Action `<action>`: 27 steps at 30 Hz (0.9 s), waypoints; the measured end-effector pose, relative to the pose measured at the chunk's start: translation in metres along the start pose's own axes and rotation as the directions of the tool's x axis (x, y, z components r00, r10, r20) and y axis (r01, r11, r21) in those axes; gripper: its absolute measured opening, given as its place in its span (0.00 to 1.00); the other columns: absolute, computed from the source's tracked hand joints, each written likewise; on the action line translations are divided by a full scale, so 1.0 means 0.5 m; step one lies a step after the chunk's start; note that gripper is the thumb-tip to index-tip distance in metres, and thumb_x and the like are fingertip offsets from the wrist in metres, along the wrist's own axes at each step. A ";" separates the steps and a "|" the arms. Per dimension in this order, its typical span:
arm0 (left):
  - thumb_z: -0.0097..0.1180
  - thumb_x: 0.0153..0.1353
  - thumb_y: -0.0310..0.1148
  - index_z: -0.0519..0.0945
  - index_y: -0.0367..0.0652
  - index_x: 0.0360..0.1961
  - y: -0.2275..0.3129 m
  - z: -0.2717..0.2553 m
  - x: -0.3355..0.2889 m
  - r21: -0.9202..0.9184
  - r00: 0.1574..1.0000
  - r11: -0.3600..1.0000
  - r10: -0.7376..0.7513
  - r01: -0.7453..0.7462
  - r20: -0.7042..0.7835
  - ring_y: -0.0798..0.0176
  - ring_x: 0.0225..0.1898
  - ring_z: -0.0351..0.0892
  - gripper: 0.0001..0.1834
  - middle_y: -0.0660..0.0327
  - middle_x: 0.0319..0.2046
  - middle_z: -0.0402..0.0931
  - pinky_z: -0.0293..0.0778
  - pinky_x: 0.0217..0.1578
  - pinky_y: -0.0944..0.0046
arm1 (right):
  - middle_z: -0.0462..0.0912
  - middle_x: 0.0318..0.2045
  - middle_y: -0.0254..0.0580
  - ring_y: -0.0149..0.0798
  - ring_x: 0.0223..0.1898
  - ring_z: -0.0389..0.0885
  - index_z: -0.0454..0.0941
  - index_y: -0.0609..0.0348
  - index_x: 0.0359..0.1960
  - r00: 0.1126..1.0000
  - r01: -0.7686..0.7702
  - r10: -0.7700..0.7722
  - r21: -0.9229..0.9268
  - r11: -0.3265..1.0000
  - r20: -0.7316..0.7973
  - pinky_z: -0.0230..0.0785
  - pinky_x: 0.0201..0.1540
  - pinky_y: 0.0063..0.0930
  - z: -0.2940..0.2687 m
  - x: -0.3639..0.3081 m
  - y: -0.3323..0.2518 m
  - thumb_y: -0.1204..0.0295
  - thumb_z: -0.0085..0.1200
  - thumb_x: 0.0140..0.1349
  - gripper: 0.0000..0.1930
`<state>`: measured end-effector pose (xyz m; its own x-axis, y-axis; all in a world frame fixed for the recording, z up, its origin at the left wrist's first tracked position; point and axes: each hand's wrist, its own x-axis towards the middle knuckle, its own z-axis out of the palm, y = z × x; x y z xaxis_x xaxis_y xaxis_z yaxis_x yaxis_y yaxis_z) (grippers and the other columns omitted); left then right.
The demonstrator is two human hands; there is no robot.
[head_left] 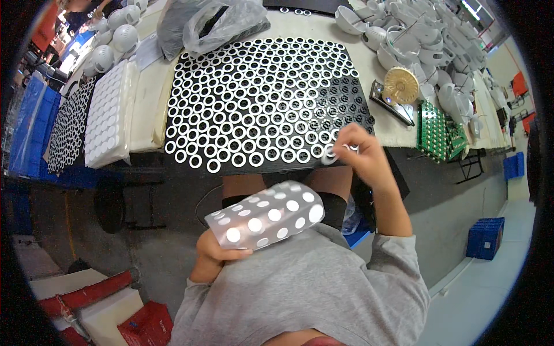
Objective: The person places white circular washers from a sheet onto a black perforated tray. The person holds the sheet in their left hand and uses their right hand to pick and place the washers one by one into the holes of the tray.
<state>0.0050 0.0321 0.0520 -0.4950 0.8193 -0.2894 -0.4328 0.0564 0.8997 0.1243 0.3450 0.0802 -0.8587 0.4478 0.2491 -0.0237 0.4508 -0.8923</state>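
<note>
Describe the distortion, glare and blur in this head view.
Head view: fisheye bends the table edge and leaves black corners; overhead light puts glare on the black tray at its right side; the right hand at the rings is slightly motion-blurred; the left hand with the dotted sheet is sharp.

Grey plastic bag at the far edge of the surface. White foam tray of discs toward the left edge, with white dome housings beyond it at the far left corner. Round gold finned part and green circuit boards near the right edge; white housings heaped in the far right corner. Blue crate and red boxes on the floor.
</note>
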 end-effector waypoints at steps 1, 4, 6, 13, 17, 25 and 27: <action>0.63 0.32 0.21 0.70 0.33 0.46 -0.016 -0.011 0.006 -0.031 0.999 0.999 0.015 -0.014 0.036 0.65 0.43 0.71 0.32 0.58 0.41 0.73 0.65 0.43 0.68 | 0.74 0.27 0.38 0.34 0.35 0.71 0.76 0.62 0.24 0.995 -0.067 0.061 -0.082 0.994 -0.073 0.62 0.40 0.25 -0.020 0.005 0.016 0.75 0.56 0.47 0.04; 0.62 0.31 0.19 0.69 0.31 0.46 -0.017 -0.024 0.014 -0.154 0.986 0.986 0.083 -0.060 0.146 0.64 0.43 0.71 0.34 0.57 0.41 0.73 0.65 0.43 0.67 | 0.74 0.26 0.41 0.38 0.34 0.71 0.77 0.64 0.24 0.969 -0.207 0.159 -0.269 0.941 -0.192 0.62 0.40 0.26 -0.075 0.017 0.080 0.74 0.55 0.47 0.05; 0.63 0.30 0.19 0.69 0.31 0.46 -0.040 -0.041 0.016 -0.146 0.967 0.973 0.202 -0.180 0.155 0.64 0.44 0.71 0.34 0.57 0.41 0.73 0.65 0.44 0.66 | 0.74 0.26 0.42 0.40 0.34 0.71 0.77 0.64 0.24 0.955 -0.252 0.184 -0.307 0.918 -0.233 0.62 0.39 0.28 -0.083 0.015 0.111 0.73 0.55 0.46 0.06; 0.61 0.28 0.19 0.70 0.31 0.45 -0.032 -0.018 0.015 -0.238 0.975 0.946 0.221 -0.219 -0.018 0.62 0.44 0.71 0.34 0.57 0.41 0.73 0.65 0.44 0.64 | 0.73 0.24 0.44 0.42 0.32 0.71 0.78 0.62 0.23 0.940 -0.268 0.143 -0.410 0.872 -0.310 0.62 0.38 0.31 -0.071 0.017 0.149 0.71 0.56 0.46 0.06; 0.61 0.27 0.18 0.70 0.31 0.45 -0.044 -0.038 0.017 -0.198 0.971 0.955 0.234 -0.220 0.051 0.62 0.43 0.71 0.34 0.57 0.40 0.73 0.65 0.43 0.65 | 0.72 0.24 0.44 0.44 0.32 0.70 0.77 0.61 0.22 0.939 -0.253 0.083 -0.510 0.822 -0.333 0.62 0.37 0.33 -0.064 0.017 0.145 0.70 0.57 0.45 0.07; 0.60 0.28 0.18 0.71 0.31 0.44 -0.030 -0.032 0.014 -0.199 0.980 0.963 0.194 -0.181 0.053 0.63 0.43 0.71 0.33 0.57 0.40 0.73 0.65 0.43 0.66 | 0.72 0.25 0.44 0.44 0.33 0.70 0.76 0.61 0.21 0.935 -0.248 0.067 -0.508 0.825 -0.347 0.60 0.37 0.34 -0.058 0.014 0.148 0.70 0.57 0.45 0.07; 0.59 0.28 0.18 0.71 0.31 0.44 -0.024 -0.032 0.017 -0.192 0.979 0.967 0.188 -0.171 0.077 0.63 0.43 0.71 0.32 0.58 0.40 0.73 0.65 0.43 0.66 | 0.72 0.25 0.44 0.44 0.33 0.69 0.76 0.60 0.21 0.932 -0.254 0.071 -0.502 0.827 -0.355 0.60 0.37 0.34 -0.058 0.012 0.148 0.70 0.57 0.45 0.07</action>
<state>-0.0060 0.0291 0.0336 -0.5080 0.8567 -0.0890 -0.4782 -0.1946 0.8564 0.1322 0.4035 0.0268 -0.6202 0.7236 0.3029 0.4557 0.6466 -0.6118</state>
